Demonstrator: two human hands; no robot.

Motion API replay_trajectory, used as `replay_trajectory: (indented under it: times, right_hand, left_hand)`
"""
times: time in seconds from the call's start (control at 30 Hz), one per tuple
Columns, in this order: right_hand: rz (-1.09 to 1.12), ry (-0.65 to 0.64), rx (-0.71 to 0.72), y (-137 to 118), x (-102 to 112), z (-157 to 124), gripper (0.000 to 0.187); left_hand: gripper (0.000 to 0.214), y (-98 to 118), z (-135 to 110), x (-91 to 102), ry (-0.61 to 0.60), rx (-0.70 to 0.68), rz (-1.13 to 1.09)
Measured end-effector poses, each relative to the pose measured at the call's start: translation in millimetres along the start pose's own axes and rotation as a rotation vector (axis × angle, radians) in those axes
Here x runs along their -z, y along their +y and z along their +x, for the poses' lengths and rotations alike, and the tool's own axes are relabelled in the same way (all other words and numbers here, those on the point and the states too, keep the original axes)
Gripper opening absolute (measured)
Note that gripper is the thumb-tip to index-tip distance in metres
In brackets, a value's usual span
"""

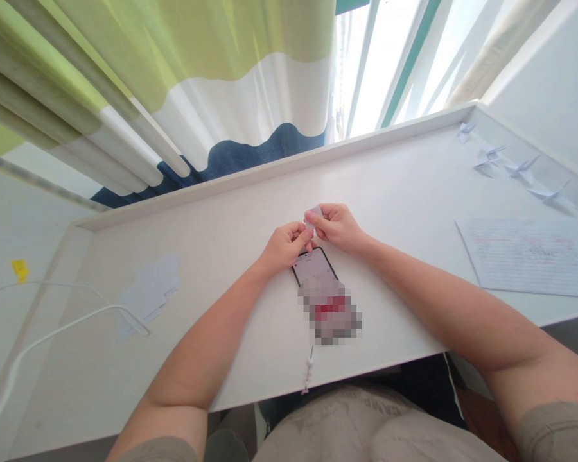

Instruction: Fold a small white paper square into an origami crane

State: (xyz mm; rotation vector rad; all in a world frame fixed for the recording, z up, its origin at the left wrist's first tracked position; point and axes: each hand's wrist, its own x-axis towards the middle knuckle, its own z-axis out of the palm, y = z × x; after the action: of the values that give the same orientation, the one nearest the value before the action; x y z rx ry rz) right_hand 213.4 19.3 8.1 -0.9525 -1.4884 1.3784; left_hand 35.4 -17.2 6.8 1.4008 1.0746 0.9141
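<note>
A small folded piece of white paper point(313, 217) is pinched between my two hands, over the middle of the white desk. My left hand point(288, 244) grips its lower left side with thumb and fingers closed. On the upper right, my right hand point(336, 224) holds the same paper between thumb and forefinger. Much of the paper is hidden by the fingers. Just below my hands lies a phone point(313, 269) with its screen lit, its lower part blurred out. A beaded strap point(309, 364) runs from the phone to the desk's front edge.
Several folded paper figures point(520, 168) line the right back edge of the desk point(395, 173). Lined sheets with writing point(530, 253) lie at the right. Loose paper pieces point(149, 289) and a white cable point(77, 327) are at the left. Curtains point(212, 96) hang behind.
</note>
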Motion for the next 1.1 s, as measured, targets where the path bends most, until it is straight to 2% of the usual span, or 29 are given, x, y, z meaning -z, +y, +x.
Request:
replay_trajectory:
  times: [0.13, 0.4, 0.63, 0.97, 1.1]
  right_hand:
    - [0.03, 0.013, -0.021, 0.3, 0.0, 0.4, 0.064]
    - [0.069, 0.059, -0.03, 2.3, -1.4, 1.1, 0.062]
    - [0.041, 0.061, 0.007, 0.9, -2.4, -0.6, 0.063]
    - [0.016, 0.031, 0.06, -2.1, -5.2, -5.2, 0.066]
    - [-0.03, 0.025, 0.07, -1.1, -5.3, -5.0, 0.068]
  left_hand:
    - [0.053, 2.6, 1.7, 0.0, 0.026, -0.019, 0.01]
    - [0.055, 4.8, 7.2, 8.8, -0.125, -0.061, -0.014]
    - [0.046, 2.8, 5.4, 9.3, -0.101, -0.035, -0.066]
    - [0.048, 3.1, 4.2, 9.3, -0.131, -0.035, -0.012]
    - [0.037, 2.0, 3.2, 5.5, -0.07, -0.048, 0.044]
